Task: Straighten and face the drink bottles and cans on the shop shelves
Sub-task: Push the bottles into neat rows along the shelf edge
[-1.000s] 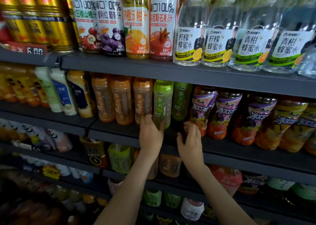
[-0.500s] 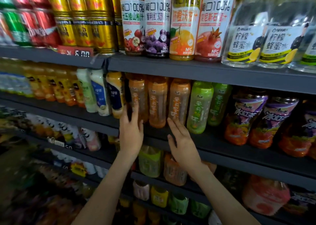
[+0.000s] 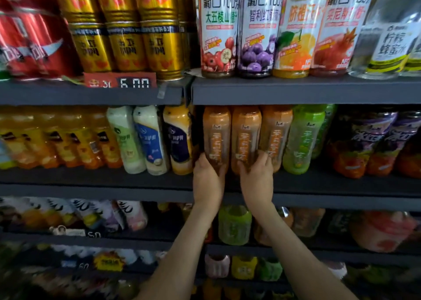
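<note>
Both hands are low on the orange row of the middle shelf (image 3: pixel 330 185). Left hand (image 3: pixel 208 181) wraps the base of the left orange bottle (image 3: pixel 216 135). Right hand (image 3: pixel 257 181) wraps the base of the middle orange bottle (image 3: pixel 246 135), fingers reaching across to the third orange bottle (image 3: pixel 275 131). All three stand upright, side by side, labels forward. Green bottle (image 3: pixel 303 137) just beside on the right, cream bottles (image 3: pixel 148 137) on the left. Gold cans (image 3: pixel 127 30) and juice bottles (image 3: pixel 262 30) sit on the shelf above.
</note>
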Action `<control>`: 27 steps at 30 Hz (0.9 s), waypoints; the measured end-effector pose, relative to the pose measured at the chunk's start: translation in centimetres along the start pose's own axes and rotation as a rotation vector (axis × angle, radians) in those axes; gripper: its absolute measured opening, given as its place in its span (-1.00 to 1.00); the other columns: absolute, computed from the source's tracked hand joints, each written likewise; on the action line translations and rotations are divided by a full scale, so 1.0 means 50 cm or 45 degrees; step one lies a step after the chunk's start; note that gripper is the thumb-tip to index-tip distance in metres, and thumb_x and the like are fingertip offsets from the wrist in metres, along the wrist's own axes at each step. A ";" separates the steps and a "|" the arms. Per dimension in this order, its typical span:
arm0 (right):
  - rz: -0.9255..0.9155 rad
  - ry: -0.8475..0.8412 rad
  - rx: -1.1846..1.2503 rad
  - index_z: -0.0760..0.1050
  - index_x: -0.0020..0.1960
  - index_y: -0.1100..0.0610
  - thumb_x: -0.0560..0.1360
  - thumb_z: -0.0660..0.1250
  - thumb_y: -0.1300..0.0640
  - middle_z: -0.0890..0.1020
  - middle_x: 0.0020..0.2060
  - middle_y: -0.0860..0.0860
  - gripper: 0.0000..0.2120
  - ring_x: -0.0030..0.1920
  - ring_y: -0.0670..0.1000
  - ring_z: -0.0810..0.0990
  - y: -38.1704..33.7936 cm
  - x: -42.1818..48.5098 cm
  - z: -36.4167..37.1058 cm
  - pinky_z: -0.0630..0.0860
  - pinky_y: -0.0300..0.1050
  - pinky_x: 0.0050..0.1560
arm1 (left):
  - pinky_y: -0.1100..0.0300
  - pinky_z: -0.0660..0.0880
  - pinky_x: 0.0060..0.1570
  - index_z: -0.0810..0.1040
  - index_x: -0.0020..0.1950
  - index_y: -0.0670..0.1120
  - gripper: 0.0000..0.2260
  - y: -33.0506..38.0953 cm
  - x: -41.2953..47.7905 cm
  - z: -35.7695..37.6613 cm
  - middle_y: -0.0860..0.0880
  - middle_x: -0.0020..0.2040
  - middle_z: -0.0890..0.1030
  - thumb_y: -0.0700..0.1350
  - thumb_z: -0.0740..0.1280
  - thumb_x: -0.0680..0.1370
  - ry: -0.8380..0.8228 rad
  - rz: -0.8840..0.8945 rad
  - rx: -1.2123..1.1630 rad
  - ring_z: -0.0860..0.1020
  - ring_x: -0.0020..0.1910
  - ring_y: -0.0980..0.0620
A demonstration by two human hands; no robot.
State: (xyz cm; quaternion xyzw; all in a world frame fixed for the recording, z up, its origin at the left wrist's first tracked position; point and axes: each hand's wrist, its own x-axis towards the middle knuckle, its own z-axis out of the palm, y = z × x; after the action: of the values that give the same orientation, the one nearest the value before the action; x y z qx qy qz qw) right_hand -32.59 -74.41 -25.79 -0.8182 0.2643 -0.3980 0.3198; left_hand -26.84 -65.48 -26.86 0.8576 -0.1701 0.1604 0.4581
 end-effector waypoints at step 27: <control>-0.474 -0.193 0.284 0.39 0.21 0.27 0.50 0.35 0.28 0.49 0.05 0.11 -0.69 0.05 -0.15 0.39 -0.080 -0.105 0.068 0.35 -0.36 0.09 | 0.17 0.43 -0.11 0.49 0.19 -0.18 -0.75 -0.060 -0.012 -0.159 -0.13 0.05 0.56 -0.17 0.34 0.53 0.283 -0.046 0.069 0.55 0.02 -0.11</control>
State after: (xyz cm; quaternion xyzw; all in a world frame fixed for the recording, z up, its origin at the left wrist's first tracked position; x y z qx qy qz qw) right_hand -31.94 -67.11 -26.99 -0.8400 0.0385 -0.4143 0.3483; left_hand -27.02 -57.16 -25.11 0.8494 -0.0984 0.2509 0.4537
